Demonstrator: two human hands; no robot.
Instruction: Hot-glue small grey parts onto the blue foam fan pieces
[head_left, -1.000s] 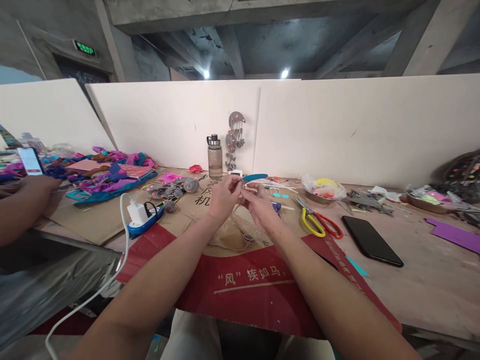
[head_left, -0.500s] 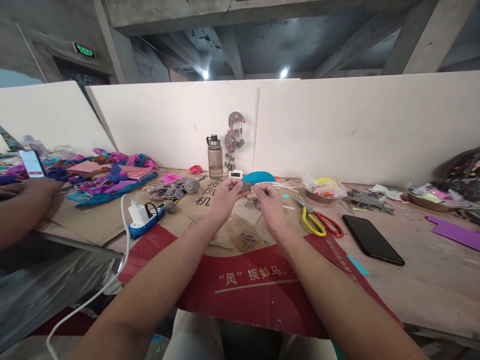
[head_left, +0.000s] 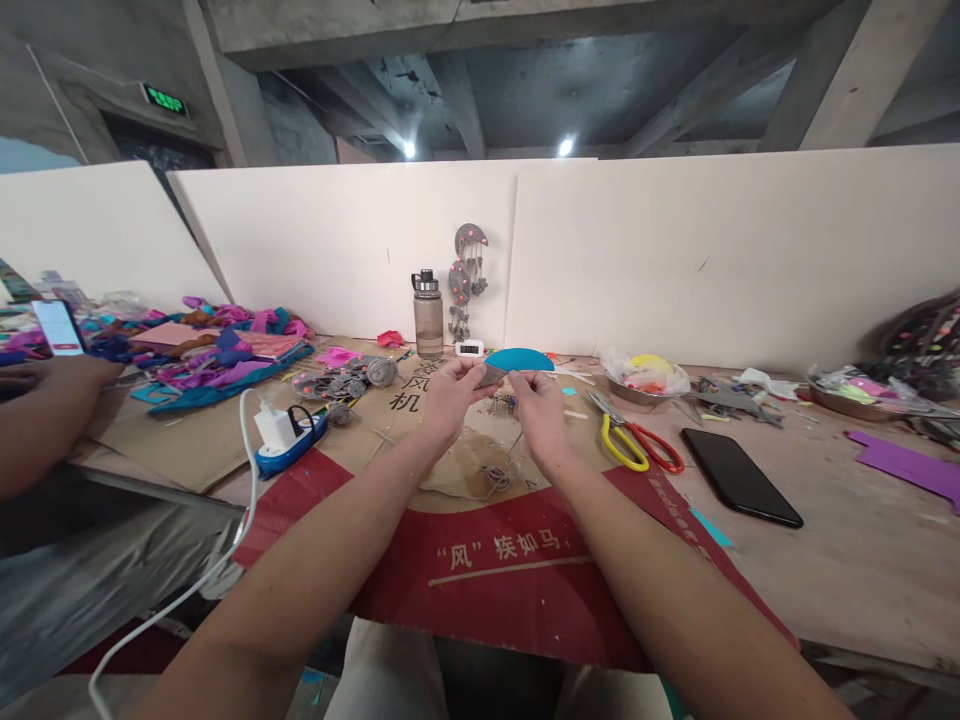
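Between finger and thumb, my left hand [head_left: 450, 398] pinches a small grey felt piece [head_left: 491, 375]. My right hand [head_left: 540, 412] is closed in a pinch close to the piece's right edge; whatever its fingertips hold is too small to make out. Behind the hands lies a teal half-round piece [head_left: 520, 359]. Below them, a small tangle of pale cord [head_left: 495, 479] rests on the brown and red cardboard sheet [head_left: 495, 590].
Yellow-and-red-handled scissors [head_left: 637, 440] and a black phone [head_left: 739, 476] lie on the right. A water bottle [head_left: 428, 315] stands at the back beside a grey hanging ornament [head_left: 469, 270]. Left are a blue power strip [head_left: 289, 450], felt scraps [head_left: 232, 365] and another person's hand [head_left: 64, 390].
The grey felt piece is turned so that more of its flat face shows between my fingers. Both hands stay nearly in place, and the view shifts slightly.
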